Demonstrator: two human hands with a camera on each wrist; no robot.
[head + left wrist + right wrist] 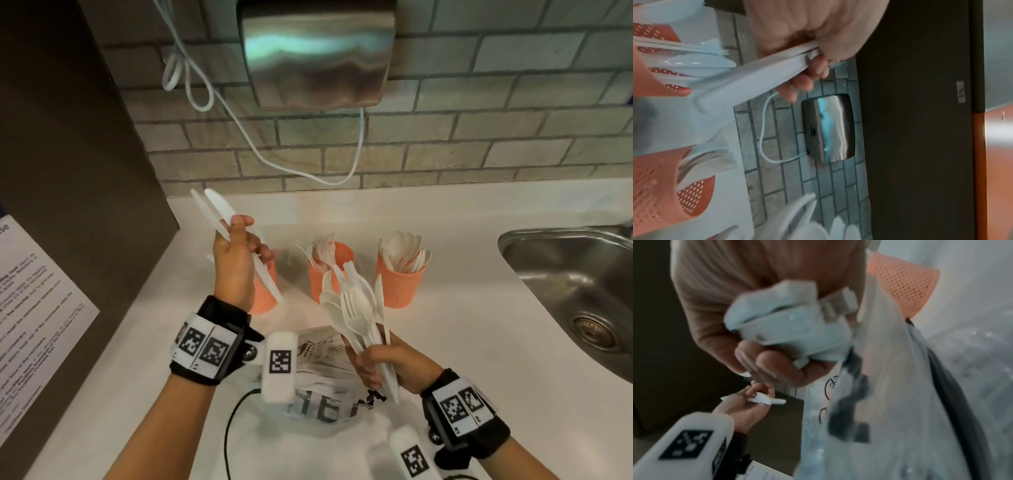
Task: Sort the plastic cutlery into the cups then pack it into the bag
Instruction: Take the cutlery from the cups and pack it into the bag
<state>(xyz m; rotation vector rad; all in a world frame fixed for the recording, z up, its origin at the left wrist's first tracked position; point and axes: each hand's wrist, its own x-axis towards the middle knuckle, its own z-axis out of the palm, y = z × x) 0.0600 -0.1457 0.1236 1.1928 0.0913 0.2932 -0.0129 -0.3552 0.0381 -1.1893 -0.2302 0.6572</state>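
My left hand grips two white plastic knives, raised above the left orange cup; the same knives show in the left wrist view. My right hand holds a mixed bundle of white cutlery by the handles, above the clear plastic bag. The middle orange cup holds forks. Spoons fill the right orange cup.
A steel sink is set in the white counter at the right. A metal dryer with a white cord hangs on the tiled wall. A dark cabinet stands at the left. A black cable lies near the bag.
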